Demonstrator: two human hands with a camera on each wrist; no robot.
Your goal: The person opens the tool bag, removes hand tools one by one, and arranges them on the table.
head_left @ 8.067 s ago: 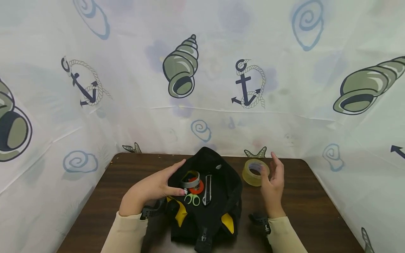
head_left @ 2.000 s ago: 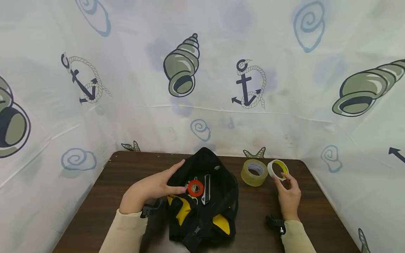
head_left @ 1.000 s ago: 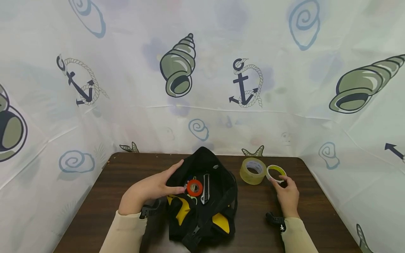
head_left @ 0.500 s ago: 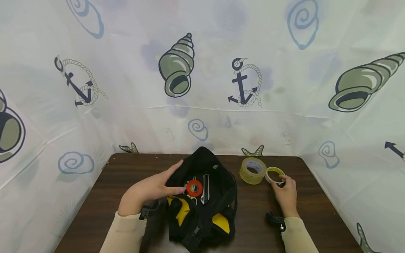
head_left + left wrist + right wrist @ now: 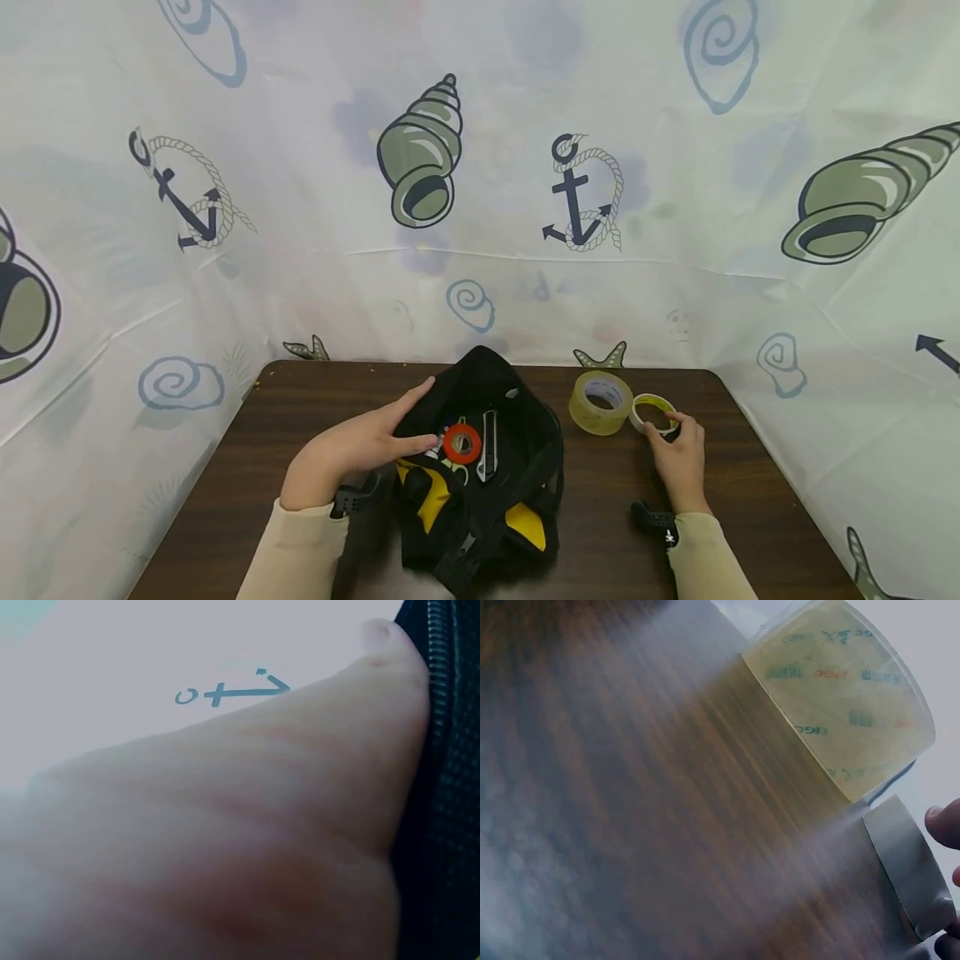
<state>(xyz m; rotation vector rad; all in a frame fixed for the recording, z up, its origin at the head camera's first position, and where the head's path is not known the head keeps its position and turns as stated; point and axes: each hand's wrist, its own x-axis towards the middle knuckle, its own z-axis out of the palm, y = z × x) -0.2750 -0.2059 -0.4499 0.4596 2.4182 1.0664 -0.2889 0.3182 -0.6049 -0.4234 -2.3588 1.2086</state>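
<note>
A black bag (image 5: 517, 483) with yellow patches stands gaping at the middle of the table. My left hand (image 5: 352, 454) grips its left rim, thumb across the opening. Inside are a red tape roll (image 5: 461, 444), a utility knife (image 5: 487, 447) and partly hidden pale-green scissors (image 5: 455, 471). In the left wrist view that hand (image 5: 225, 832) lies against the bag's zipper (image 5: 439, 667). My right hand (image 5: 678, 462) is at a narrow white tape roll (image 5: 641, 421) lying flat. In the right wrist view the thumb (image 5: 946, 823) stands just clear of this roll (image 5: 909, 862); lower fingertips are near its edge.
A wide yellowish clear tape roll (image 5: 600, 417) lies close left of the narrow one on the brown table (image 5: 750, 517). A white printed cloth (image 5: 510, 208) hangs behind the table's back edge.
Over the last seconds my right hand has set the narrow tape roll down beside the wide one; just now its thumb and finger rise slightly. My left hand has stayed at the bag.
</note>
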